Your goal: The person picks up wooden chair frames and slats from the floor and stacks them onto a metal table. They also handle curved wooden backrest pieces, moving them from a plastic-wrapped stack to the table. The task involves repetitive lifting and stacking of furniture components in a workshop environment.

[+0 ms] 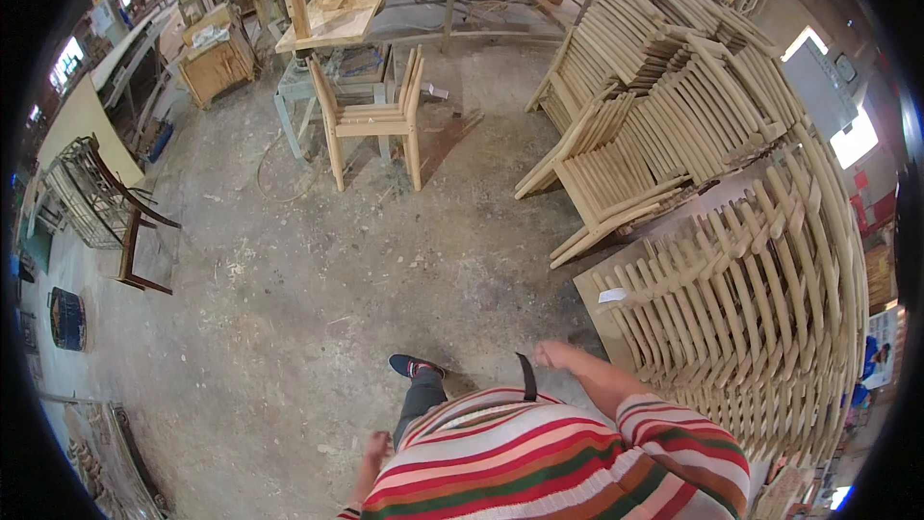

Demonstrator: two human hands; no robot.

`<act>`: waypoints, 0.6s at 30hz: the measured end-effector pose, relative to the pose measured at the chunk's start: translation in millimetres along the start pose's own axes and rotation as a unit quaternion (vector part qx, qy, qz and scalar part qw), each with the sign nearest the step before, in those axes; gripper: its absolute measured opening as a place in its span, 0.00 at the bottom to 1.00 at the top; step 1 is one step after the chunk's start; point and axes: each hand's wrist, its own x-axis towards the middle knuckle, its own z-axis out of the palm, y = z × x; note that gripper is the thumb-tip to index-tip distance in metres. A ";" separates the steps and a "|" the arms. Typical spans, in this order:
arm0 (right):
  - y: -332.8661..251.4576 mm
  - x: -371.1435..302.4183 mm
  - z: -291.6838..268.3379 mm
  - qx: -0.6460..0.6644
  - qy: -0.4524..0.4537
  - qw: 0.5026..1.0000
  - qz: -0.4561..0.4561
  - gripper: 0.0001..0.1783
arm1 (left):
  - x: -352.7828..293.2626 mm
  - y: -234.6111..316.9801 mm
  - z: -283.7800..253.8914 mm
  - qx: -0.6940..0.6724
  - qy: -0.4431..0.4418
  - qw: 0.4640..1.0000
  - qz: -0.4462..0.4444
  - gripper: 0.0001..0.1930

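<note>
My right hand (551,354) hangs in front of my body with its fingers curled in, and nothing shows in it. Just left of it, a black strap (526,377) sticks up from my waist; I cannot tell whether the two touch. Low at my left side is my left hand (377,445), small and partly blurred, its fingers not clear. Neither hand is at any furniture. Closest to my right arm stands a large stack of pale wooden chair frames (712,299).
More wooden chair frames (626,154) are stacked at the right. Ahead stands a pale chair frame (373,120) by a work table (361,14). On the left are a dark chair frame (135,241), a wire basket (87,197), a dark bin (67,320) and a wooden box (217,63).
</note>
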 end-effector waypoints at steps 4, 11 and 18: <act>-57.8 84.4 -92.3 0.149 0.057 0.986 0.042 0.14 | 42.3 73.7 -110.6 -0.130 0.114 0.985 0.024 0.20; -139.4 225.1 -191.1 0.131 0.006 0.991 0.016 0.20 | 77.1 170.1 -214.5 -0.296 0.237 0.920 0.099 0.20; -139.3 366.7 -302.4 0.052 -0.081 0.995 -0.032 0.22 | 73.6 142.9 -164.5 -0.351 0.306 0.876 -0.129 0.20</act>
